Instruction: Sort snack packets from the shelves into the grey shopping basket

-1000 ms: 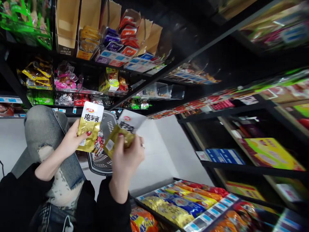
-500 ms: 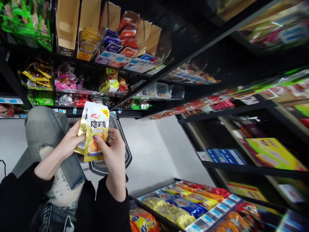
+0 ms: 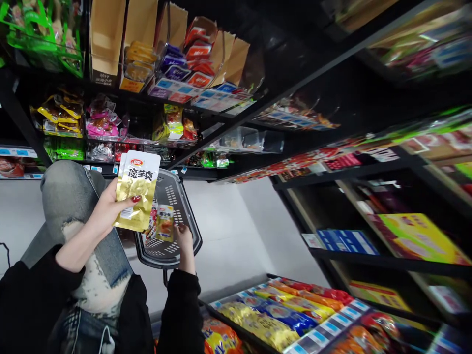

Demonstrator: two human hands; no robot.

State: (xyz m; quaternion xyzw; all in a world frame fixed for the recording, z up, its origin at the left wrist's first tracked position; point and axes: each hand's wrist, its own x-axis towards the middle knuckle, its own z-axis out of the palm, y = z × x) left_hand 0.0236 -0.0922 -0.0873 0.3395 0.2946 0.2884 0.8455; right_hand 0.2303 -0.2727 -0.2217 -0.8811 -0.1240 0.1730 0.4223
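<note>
My left hand [image 3: 108,209] grips white-and-gold snack packets [image 3: 137,196], at least two overlapping, with the thumb across the front one. They are held upright above the left side of a dark grey shopping basket [image 3: 184,196]. Down inside the basket, my right hand [image 3: 184,240] has its fingertips closed at the right edge of another gold snack packet [image 3: 164,223], one with a food picture on it. A red-and-white package [image 3: 152,223] shows partly beside it, mostly hidden behind the packets in my left hand.
Black shelves with bagged snacks [image 3: 101,118] and open cardboard boxes [image 3: 140,29] stand in front. Low at the right is a rack of colourful long packets [image 3: 280,309]. More shelving holds a yellow box [image 3: 420,236]. My bent knee [image 3: 62,191] is left of the basket.
My right hand has carried the front gold packet from beside my left hand down into the basket. My left hand keeps the other packets, now turned more toward the camera.
</note>
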